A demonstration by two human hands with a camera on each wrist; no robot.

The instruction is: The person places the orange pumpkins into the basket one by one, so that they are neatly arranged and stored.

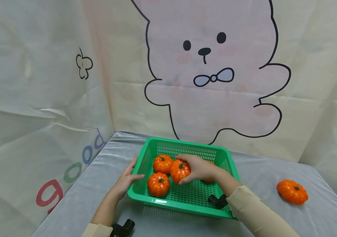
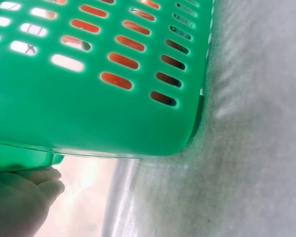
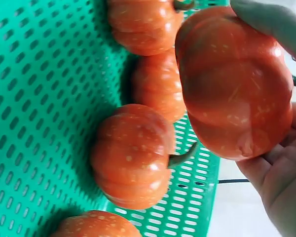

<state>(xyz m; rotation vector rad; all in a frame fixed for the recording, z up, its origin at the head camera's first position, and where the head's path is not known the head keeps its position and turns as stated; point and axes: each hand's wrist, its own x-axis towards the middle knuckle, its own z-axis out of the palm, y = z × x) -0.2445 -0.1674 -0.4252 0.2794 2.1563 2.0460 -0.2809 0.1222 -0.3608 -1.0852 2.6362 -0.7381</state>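
My right hand [image 1: 199, 168] grips an orange toy pumpkin [image 1: 180, 171] with a green stem and holds it over the green plastic basket [image 1: 183, 206]. In the right wrist view, thumb and fingers hold this pumpkin [image 3: 234, 84] from opposite sides, above the others. At the basket's left end, my left hand [image 1: 124, 181] holds the rim, its thumb lying over the edge. The left wrist view has the left hand [image 2: 19, 200] up against the rim's underside. Inside the basket sit a pumpkin [image 1: 162, 164] at the back left and another pumpkin [image 1: 158, 185] in front of it.
Partly hidden behind my right hand, another pumpkin [image 1: 211, 179] lies in the basket's right part. One more pumpkin [image 1: 292, 192] rests on the grey cloth [image 1: 260, 184] right of the basket. A cloth wall with a drawn bear [image 1: 210, 108] stands close behind.
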